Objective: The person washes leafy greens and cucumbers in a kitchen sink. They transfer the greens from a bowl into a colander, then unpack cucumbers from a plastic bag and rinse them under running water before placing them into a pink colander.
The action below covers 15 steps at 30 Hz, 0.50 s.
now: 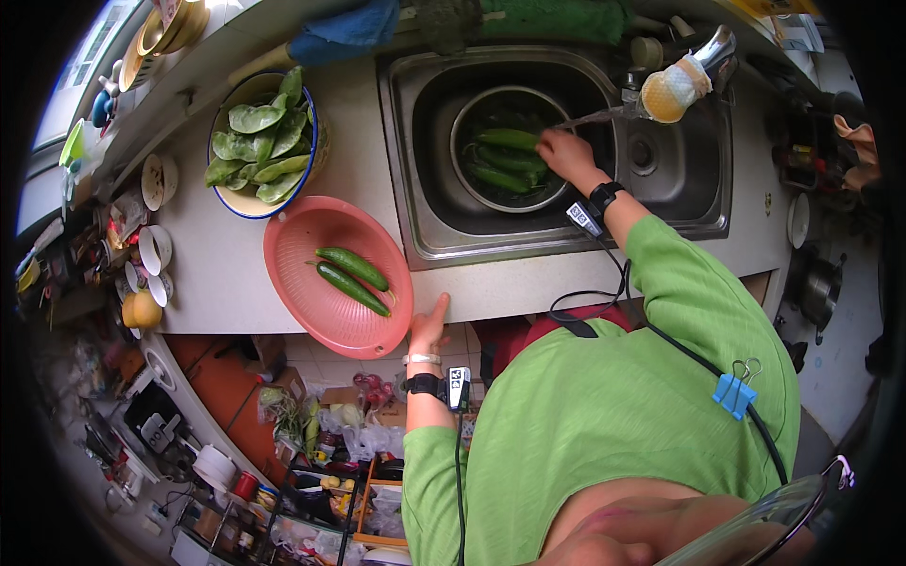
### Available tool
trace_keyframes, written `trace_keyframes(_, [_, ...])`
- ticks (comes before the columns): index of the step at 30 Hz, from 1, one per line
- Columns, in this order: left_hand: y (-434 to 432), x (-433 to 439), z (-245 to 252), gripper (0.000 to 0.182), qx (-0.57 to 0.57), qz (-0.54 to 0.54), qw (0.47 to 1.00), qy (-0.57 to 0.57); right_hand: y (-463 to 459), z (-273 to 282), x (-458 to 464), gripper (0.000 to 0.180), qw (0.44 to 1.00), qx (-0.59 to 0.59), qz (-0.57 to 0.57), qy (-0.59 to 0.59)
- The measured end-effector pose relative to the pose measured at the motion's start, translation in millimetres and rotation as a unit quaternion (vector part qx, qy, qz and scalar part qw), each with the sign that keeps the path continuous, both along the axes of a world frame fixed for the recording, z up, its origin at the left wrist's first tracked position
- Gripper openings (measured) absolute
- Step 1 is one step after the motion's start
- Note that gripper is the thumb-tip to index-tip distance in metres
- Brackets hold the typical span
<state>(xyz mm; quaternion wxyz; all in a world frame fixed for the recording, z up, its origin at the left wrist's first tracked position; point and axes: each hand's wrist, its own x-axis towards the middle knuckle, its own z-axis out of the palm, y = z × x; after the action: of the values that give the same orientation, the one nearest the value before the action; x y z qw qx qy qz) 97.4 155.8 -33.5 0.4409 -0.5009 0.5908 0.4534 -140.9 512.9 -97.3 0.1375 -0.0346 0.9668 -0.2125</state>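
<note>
My right hand (568,158) reaches into a round metal basin (460,170) in the sink, its fingertips at the end of a light green cucumber (506,139). Several darker cucumbers (506,177) lie in the water there. From the tap (713,48), with a cloth-like wrap and yellow mesh on its spout, a stream of water (598,115) slants into the basin. At the counter's front edge, my left hand (427,327) is beside the rim of a pink plastic colander (297,283), thumb raised; its other fingers are partly hidden. Two wet cucumbers (352,288) lie in the colander.
A blue-rimmed enamel bowl (311,159) of flat green bean pods (258,141) touches the colander, which overhangs the counter edge. White bowls (156,249) line the left side. A smaller sink basin (679,184) adjoins on the right. Cables (626,272) run from both wrist devices.
</note>
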Motion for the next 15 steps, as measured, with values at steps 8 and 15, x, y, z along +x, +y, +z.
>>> trace_keyframes(8, [-2.0, -1.0, 0.2, 0.093, 0.005, 0.001, 1.000, 0.000, -17.8, -1.2, 10.6, 0.034, 0.959, 0.197, 0.195, -0.057])
trace_keyframes(15, [-1.8, -2.9, 1.6, 0.093, 0.009, 0.000, 1.000, 0.003, 1.3, 14.5, 8.7, 0.037, 0.981, -0.190, 0.031, 0.001])
